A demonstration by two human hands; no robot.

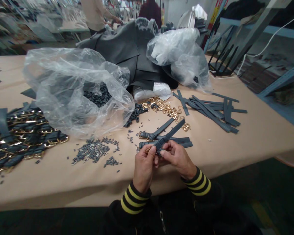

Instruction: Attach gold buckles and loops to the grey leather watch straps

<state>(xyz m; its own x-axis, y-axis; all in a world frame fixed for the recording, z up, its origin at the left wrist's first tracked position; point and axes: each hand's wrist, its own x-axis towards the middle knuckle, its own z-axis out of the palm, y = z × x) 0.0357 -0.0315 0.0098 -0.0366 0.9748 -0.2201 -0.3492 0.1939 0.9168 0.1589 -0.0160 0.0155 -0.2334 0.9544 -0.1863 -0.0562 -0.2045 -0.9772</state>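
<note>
A dark grey strap (170, 132) points up and to the right from between my two hands. Its lower end, where a bit of gold metal shows, is pinched in my left hand (145, 163). My right hand (177, 157) closes its fingers on the same strap, just right of the left fingertips. Behind the hands lie other straps with gold buckles (147, 135). Gold buckles (172, 111) are scattered farther back, beside a pile of black loops (137, 112). Small dark pieces (93, 150) form a loose heap left of my hands.
Finished-looking buckled straps (19, 140) are stacked at the left. Plain grey strips (213, 111) lie at the right. Clear plastic bags (71, 88) and grey sheets (117, 44) stand behind. A black router (220, 68) with a white cable is at the back right. People stand beyond the table (254, 130).
</note>
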